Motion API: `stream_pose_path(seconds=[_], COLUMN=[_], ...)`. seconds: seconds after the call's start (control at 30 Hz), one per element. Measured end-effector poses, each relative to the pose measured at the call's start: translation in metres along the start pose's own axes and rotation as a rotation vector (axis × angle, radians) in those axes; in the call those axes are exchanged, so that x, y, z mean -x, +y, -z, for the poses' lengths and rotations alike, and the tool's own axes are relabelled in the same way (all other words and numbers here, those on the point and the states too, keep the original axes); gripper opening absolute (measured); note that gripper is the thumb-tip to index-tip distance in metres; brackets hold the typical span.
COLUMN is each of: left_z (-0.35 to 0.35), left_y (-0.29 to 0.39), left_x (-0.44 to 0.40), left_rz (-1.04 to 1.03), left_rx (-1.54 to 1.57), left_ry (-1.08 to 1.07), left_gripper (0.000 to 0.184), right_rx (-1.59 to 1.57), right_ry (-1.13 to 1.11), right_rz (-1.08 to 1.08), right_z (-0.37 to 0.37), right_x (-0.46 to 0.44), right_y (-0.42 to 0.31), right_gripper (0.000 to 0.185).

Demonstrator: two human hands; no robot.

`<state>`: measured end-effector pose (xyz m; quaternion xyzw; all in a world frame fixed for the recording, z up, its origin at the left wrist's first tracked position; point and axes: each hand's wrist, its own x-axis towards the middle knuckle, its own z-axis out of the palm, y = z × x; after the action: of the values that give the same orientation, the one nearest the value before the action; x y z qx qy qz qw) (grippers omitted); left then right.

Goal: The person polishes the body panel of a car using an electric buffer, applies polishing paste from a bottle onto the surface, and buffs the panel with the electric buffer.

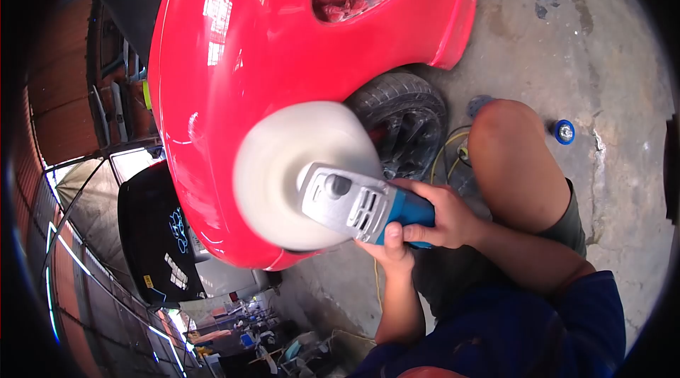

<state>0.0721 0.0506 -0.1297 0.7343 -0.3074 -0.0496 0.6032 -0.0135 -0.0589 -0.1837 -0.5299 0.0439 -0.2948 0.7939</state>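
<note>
A power polisher with a grey metal head [341, 201] and a blue body [409, 216] is held in both hands. My right hand [451, 219] wraps round the blue body. My left hand [392, 250] grips the polisher's lower side, with its thumb up against the body and some fingers hidden beneath. The round white pad [273, 173] is blurred and overlaps the curved red car panel [205, 95]; the contact point is hidden.
A dusty black wheel [407, 119] sits under the red bodywork, near my bent knee [513, 158]. A yellow cable [440, 155] runs past it. A blue round object [564, 132] lies on the concrete floor [609, 88]. A dark car [152, 236] and clutter [248, 328] stand at lower left.
</note>
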Motion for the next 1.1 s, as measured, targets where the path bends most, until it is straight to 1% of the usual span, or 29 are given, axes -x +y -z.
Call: stream_pose_path(seconds=[0.03, 0.1, 0.13, 0.17, 0.23, 0.27, 0.3, 0.33, 0.37, 0.4, 0.53, 0.63, 0.67, 0.77, 0.83, 0.87, 0.9, 0.97, 1.03, 1.07, 1.1], left_z=[-0.002, -0.022, -0.033, -0.042, -0.058, -0.063, -0.067, -0.068, -0.067, -0.062, -0.025, 0.012, 0.024, 0.059, 0.088, 0.097, 0.109, 0.123, 0.139, 0.146, 0.150], left_y=[-0.005, -0.006, -0.002, -0.001, 0.014, 0.014, 0.012, 0.011, 0.023, 0.023, 0.033, 0.031, 0.024, 0.014, 0.000, 0.004, -0.004, -0.015, -0.006, -0.003, 0.002], left_x=[-0.001, -0.011, -0.016, -0.024, -0.035, -0.038, -0.038, -0.038, -0.038, -0.037, -0.019, -0.004, 0.001, 0.012, 0.020, 0.022, 0.027, 0.033, 0.038, 0.038, 0.039], left_rz=[0.020, -0.032, -0.008, 0.002, 0.160, 0.191, 0.225, 0.214, 0.283, 0.270, 0.226, 0.088, 0.068, 0.003, 0.035, 0.036, 0.042, 0.091, 0.104, 0.077, 0.091], left_rx=[-0.028, -0.081, -0.079, -0.164, -0.386, -0.438, -0.492, -0.543, -0.595, -0.546, -0.301, -0.205, -0.077, 0.080, 0.193, 0.193, 0.216, 0.492, 0.436, 0.448, 0.477], left_ry=[-0.047, -0.099, -0.138, -0.194, -0.316, -0.341, -0.355, -0.347, -0.350, -0.334, -0.210, -0.049, -0.010, 0.169, 0.226, 0.256, 0.293, 0.343, 0.346, 0.369, 0.474], left_gripper=[0.085, 0.082, 0.082, 0.080, 0.078, 0.077, 0.076, 0.075, 0.076, 0.078, 0.081, 0.081, 0.085, 0.090, 0.091, 0.090, 0.089, 0.091, 0.097, 0.099, 0.096], right_rx=[-0.051, -0.155, -0.218, -0.317, -0.378, -0.463, -0.460, -0.515, -0.568, -0.550, -0.300, -0.184, -0.154, -0.037, 0.085, 0.135, 0.253, 0.424, 0.516, 0.523, 0.551], right_ry=[0.060, 0.181, 0.213, 0.280, 0.398, 0.455, 0.481, 0.513, 0.542, 0.566, 0.298, 0.093, 0.050, -0.065, -0.125, -0.138, -0.148, -0.264, -0.341, -0.357, -0.415], right_rz=[-0.006, -0.018, -0.053, -0.018, -0.050, -0.054, -0.050, -0.089, -0.132, -0.157, -0.086, 0.009, -0.024, 0.007, 0.031, 0.068, 0.114, 0.057, -0.030, 0.039, 0.078], right_z=[0.003, 0.004, 0.006, 0.003, 0.001, -0.003, -0.004, -0.006, -0.011, -0.014, -0.019, -0.039, -0.046, -0.073, -0.091, -0.101, -0.110, -0.127, -0.147, -0.156, -0.155], right_x=[0.003, 0.012, 0.015, 0.015, 0.018, 0.018, 0.022, 0.025, 0.026, 0.027, 0.034, 0.021, 0.017, 0.002, -0.005, -0.008, -0.009, -0.012, -0.014, -0.016, -0.016], right_y=[0.006, 0.025, 0.032, 0.038, 0.061, 0.063, 0.077, 0.079, 0.077, 0.076, 0.081, 0.043, 0.036, 0.011, 0.004, 0.003, 0.002, -0.012, -0.024, -0.024, -0.027], right_gripper=[0.081, 0.076, 0.068, 0.059, 0.055, 0.056, 0.058, 0.059, 0.059, 0.058, 0.055, 0.059, 0.070, 0.079, 0.087, 0.089, 0.091, 0.093, 0.094, 0.095, 0.096])
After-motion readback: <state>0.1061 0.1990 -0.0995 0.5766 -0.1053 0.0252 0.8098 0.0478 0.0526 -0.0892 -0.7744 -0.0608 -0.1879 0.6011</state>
